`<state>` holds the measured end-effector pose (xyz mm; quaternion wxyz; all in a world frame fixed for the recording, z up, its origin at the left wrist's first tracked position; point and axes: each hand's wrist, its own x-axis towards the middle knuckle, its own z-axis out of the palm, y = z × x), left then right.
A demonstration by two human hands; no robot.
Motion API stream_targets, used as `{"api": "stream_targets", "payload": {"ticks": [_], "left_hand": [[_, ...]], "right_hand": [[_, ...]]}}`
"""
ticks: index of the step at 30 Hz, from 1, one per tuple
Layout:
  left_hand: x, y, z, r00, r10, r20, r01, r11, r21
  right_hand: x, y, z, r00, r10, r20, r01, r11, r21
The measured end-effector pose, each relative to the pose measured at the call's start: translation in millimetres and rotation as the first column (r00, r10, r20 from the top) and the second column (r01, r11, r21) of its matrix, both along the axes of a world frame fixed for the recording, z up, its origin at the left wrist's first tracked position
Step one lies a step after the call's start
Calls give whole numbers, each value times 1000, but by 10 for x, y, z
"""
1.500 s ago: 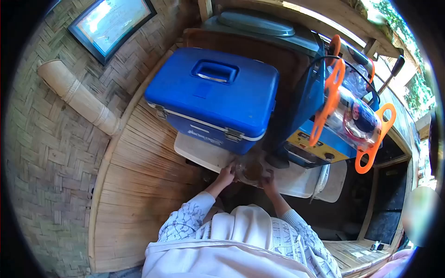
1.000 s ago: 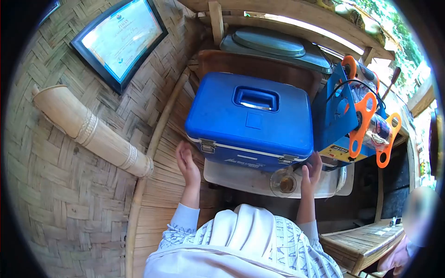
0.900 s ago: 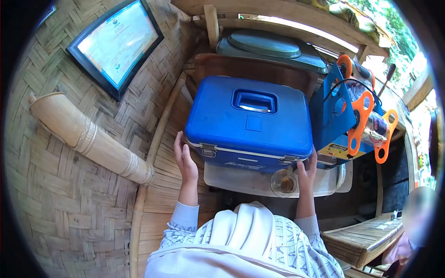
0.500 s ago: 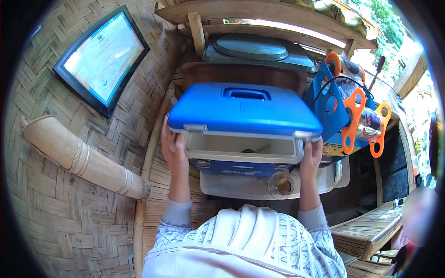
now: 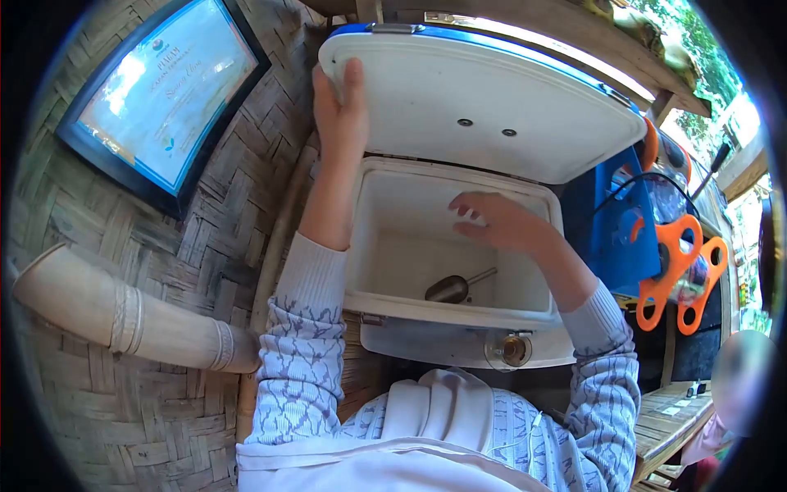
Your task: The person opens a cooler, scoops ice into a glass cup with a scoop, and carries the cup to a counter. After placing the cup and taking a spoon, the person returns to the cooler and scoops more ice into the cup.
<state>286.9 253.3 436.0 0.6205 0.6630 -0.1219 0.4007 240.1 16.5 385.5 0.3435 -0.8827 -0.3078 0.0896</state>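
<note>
A cooler box stands in front of me with its lid raised, the white underside facing me. My left hand holds the lid by its left edge, thumb on the inner face and the other fingers behind it. Over the cooler's opening hovers my right hand, its fingers slightly bent and apart, holding nothing. Below it, on the white floor of the cooler, lies a metal scoop with its handle pointing right.
Close to the cooler's right side is a blue stand with orange-ended rolls. A clear tray and a small glass sit in front. A bamboo tube and framed certificate are at the left. Another person is at the right edge.
The lid has swung up from nearly shut to wide open, pushed by my left hand. My right hand has left the lid's right corner and moved over the opening.
</note>
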Motion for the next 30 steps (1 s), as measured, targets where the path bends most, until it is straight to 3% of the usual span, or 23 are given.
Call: {"api": "stream_targets", "payload": {"ticks": [2,4,6,7,8,9,11,15,17,20,23,26,30], "left_hand": [[172,-44,-288,998,6,58,-1,996,-85],[224,-64,-439,995,33,90,-26,996,-87],[220,-26,-481,998,26,55,-22,997,-68],[282,-16,-516,984,68,166,-63,997,-34],[307,6,-568,985,85,147,-81,996,-37],[282,2,-557,989,58,137,-53,998,-41],[308,17,-575,985,38,167,-34,999,-23],[341,33,-621,968,125,217,-124,992,-16],[371,62,-633,948,148,283,-166,985,44],[334,58,-605,947,153,281,-176,983,60],[356,54,-631,953,125,276,-142,989,44],[338,50,-632,964,120,238,-135,990,45],[376,66,-669,964,127,233,-138,990,28]], "right_hand": [[349,138,-453,976,216,-6,-202,904,-377],[538,305,-817,952,242,-186,-301,643,-705],[572,348,-1160,920,194,-341,-393,486,-781],[559,310,-1338,911,186,-367,-411,391,-823],[528,266,-1519,902,173,-395,-430,294,-853],[478,283,-1621,891,179,-418,-454,287,-844],[418,297,-1741,806,156,-572,-590,130,-797],[261,255,-2175,796,193,-574,-599,109,-794],[218,235,-2293,905,194,-380,-417,212,-884],[257,214,-2349,925,154,-348,-374,198,-906],[296,110,-2328,885,184,-428,-462,231,-856],[381,152,-2374,872,130,-472,-489,174,-855],[411,551,-1741,855,219,-470,-503,134,-854]]}}
